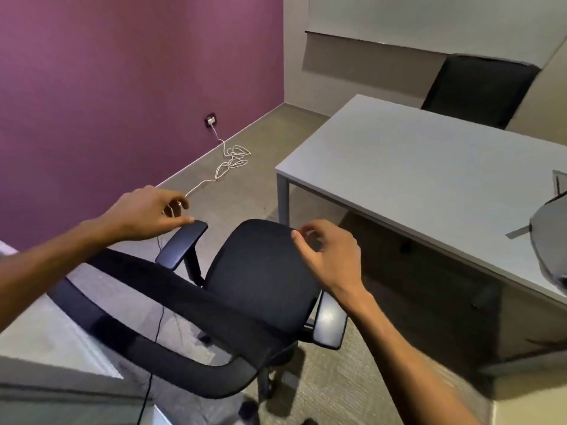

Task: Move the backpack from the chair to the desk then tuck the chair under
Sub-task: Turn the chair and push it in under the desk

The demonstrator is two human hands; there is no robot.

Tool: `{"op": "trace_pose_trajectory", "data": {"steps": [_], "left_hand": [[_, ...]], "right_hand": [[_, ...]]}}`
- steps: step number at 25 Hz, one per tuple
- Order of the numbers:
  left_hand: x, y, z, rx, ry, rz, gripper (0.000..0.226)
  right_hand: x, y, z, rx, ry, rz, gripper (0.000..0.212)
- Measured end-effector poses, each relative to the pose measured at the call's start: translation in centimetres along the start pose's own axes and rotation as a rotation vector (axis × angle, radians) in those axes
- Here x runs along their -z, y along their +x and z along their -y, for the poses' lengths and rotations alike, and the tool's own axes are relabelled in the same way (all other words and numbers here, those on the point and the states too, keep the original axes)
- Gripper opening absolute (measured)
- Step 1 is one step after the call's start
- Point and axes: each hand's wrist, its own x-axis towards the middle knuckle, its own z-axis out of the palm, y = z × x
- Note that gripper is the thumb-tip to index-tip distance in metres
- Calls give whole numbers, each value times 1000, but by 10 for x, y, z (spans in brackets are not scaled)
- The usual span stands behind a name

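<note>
A black office chair [260, 265] stands in front of me, its seat bare and its curved backrest [159, 332] nearest me. The grey desk [414, 161] lies to the right of it. A grey backpack [552, 240] rests on the desk at the right edge of view, mostly cut off. My left hand [147, 213] hovers just above the chair's left armrest [184, 243], fingers loosely curled and holding nothing. My right hand [328, 256] hangs over the seat's right side, above the right armrest [331, 323], fingers apart and empty.
A white cable [230, 157] runs from a wall socket [211, 120] and lies coiled on the carpet by the purple wall. A second black chair [478, 90] stands behind the desk. Another grey surface [46, 348] sits at my lower left.
</note>
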Motion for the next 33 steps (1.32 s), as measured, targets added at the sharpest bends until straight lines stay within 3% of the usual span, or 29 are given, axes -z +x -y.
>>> {"op": "trace_pose_trajectory", "data": {"steps": [5, 8, 10, 12, 14, 16, 20, 26, 33], "left_hand": [[-11, -40, 54, 77, -220, 647, 80], [-26, -51, 61, -69, -14, 858, 85], [-42, -45, 66, -308, 223, 688, 59], [-51, -31, 70, -438, 329, 489, 54], [-59, -23, 79, -513, 363, 439, 57], [-61, -21, 88, -624, 335, 419, 44], [-52, -3, 101, -826, 340, 339, 23], [-47, 26, 113, -917, 344, 296, 22], [-46, 57, 114, -782, 326, 369, 37]], "right_hand": [[-57, -31, 27, 42, 36, 266, 39], [-88, -33, 43, 37, -25, 398, 49], [-105, -29, 53, 24, -56, 436, 52], [-119, -24, 62, -22, -62, 471, 59], [-126, -19, 72, -93, -75, 601, 74], [-129, -18, 82, -146, -93, 795, 84], [-140, -20, 103, -116, -152, 871, 69], [-156, -3, 110, -76, -228, 836, 57], [-165, 18, 104, -62, -264, 797, 47]]}}
